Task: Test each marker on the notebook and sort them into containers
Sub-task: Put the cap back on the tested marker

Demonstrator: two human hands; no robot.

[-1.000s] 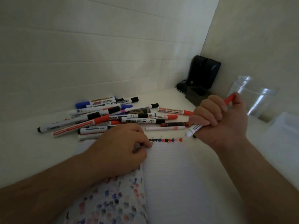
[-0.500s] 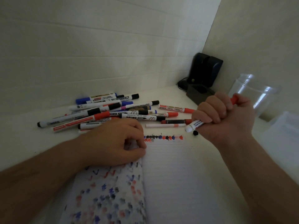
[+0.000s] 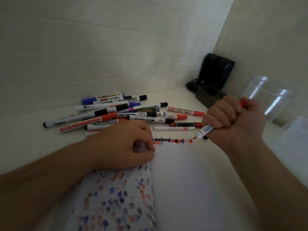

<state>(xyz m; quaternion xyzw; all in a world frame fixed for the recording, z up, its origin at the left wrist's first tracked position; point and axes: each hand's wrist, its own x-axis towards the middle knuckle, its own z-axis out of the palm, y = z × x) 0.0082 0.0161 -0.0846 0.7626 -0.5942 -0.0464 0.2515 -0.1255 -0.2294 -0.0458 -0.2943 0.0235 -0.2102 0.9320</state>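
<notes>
An open lined notebook (image 3: 180, 180) lies in front of me, its left page full of red, blue and black scribbles. My right hand (image 3: 233, 120) grips a red marker (image 3: 204, 130) in a fist, its uncapped tip touching the right end of a row of coloured marks along the top of the right page. My left hand (image 3: 123, 145) rests on the notebook near the spine with curled fingers; I cannot tell whether it holds anything. A pile of markers (image 3: 116, 114) lies behind the notebook.
A clear plastic cup (image 3: 270, 97) stands at the right by the wall, with a pale translucent container (image 3: 295, 147) in front of it. A black device (image 3: 215, 74) with a small box sits in the back corner. Walls close in behind and right.
My right hand has lowered the red marker until its tip meets the top line of the right page. The left hand has stayed on the notebook.
</notes>
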